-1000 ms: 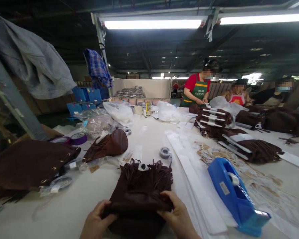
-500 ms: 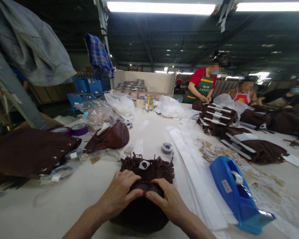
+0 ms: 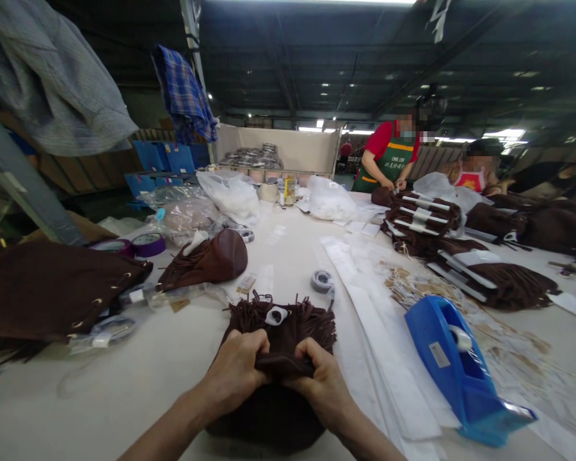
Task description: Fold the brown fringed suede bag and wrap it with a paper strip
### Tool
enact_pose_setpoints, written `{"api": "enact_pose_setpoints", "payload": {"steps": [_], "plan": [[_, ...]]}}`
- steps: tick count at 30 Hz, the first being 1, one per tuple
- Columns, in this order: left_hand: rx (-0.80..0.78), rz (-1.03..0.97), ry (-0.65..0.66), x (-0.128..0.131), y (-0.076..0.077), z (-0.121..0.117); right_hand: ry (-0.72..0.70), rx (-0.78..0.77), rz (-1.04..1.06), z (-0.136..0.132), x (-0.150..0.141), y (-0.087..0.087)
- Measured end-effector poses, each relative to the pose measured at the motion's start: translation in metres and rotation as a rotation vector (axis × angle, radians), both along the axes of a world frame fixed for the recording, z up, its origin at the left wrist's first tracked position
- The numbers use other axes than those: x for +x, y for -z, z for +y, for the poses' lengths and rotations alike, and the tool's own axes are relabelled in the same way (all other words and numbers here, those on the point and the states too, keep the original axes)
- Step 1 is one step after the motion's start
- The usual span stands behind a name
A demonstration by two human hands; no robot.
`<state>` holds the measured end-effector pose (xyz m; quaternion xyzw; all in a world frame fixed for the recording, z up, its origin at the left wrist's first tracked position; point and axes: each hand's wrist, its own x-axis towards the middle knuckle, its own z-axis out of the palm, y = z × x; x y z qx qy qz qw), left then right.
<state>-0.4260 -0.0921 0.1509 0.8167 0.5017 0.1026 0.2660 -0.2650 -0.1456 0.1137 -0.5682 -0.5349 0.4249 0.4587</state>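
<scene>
A dark brown fringed bag [image 3: 269, 416] lies on the table right in front of me, its fringe at the far end and a white wrapped piece [image 3: 276, 315] near the top. My left hand [image 3: 237, 371] is closed on a fold across the bag's middle. On the other side of that fold, my right hand [image 3: 322, 378] pinches it too, thumb below and fingers above. The fold stands slightly raised between both hands. The bag's near part is in dark shadow.
A blue tape dispenser [image 3: 456, 365] stands at the right beside white paper strips [image 3: 379, 339]. A grey tape roll [image 3: 322, 280] lies beyond the bag. Brown bags [image 3: 52, 291] are at the left, more [image 3: 494, 278] at the right. A co-worker in a green apron [image 3: 388, 160] stands across the table.
Both hands have gone from resting on the bag with thumbs nearly meeting to gripping a fold of it, thumbs farther apart. The fold has risen a little.
</scene>
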Motion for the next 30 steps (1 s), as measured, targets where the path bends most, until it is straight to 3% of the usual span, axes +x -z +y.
{"api": "enact_pose_setpoints", "payload": {"steps": [3,6,9,11,14,17,21,24,27,30], "plan": [[0.16,0.068,0.027,0.0,0.007,-0.001,-0.004,0.048,-0.064,0.003,-0.001,0.004],[0.121,0.04,0.012,-0.001,0.003,0.003,-0.054,0.056,-0.166,0.005,0.005,-0.007],[0.001,-0.056,0.013,-0.004,-0.008,0.01,-0.116,0.055,-0.207,0.009,0.009,-0.022],[-0.136,-0.179,0.077,-0.007,-0.016,0.015,-0.131,-0.022,-0.122,0.012,0.009,-0.027],[-0.368,-0.328,0.146,-0.009,-0.022,0.022,-0.106,-0.153,0.05,0.019,0.006,-0.025],[-0.439,-0.364,0.119,-0.007,-0.018,0.026,-0.082,-0.146,0.041,0.026,0.006,-0.021],[-0.247,-0.381,0.019,-0.001,-0.007,0.026,-0.068,-0.013,-0.114,0.026,0.023,-0.022],[-0.063,-0.377,-0.03,0.001,0.0,0.027,0.082,0.16,-0.205,0.009,0.041,-0.018],[0.031,-0.369,-0.044,0.0,0.001,0.031,0.265,0.233,-0.264,-0.019,0.05,0.0],[0.12,-0.356,-0.052,-0.011,0.001,0.027,0.3,0.265,-0.282,-0.044,0.046,0.025]]}}
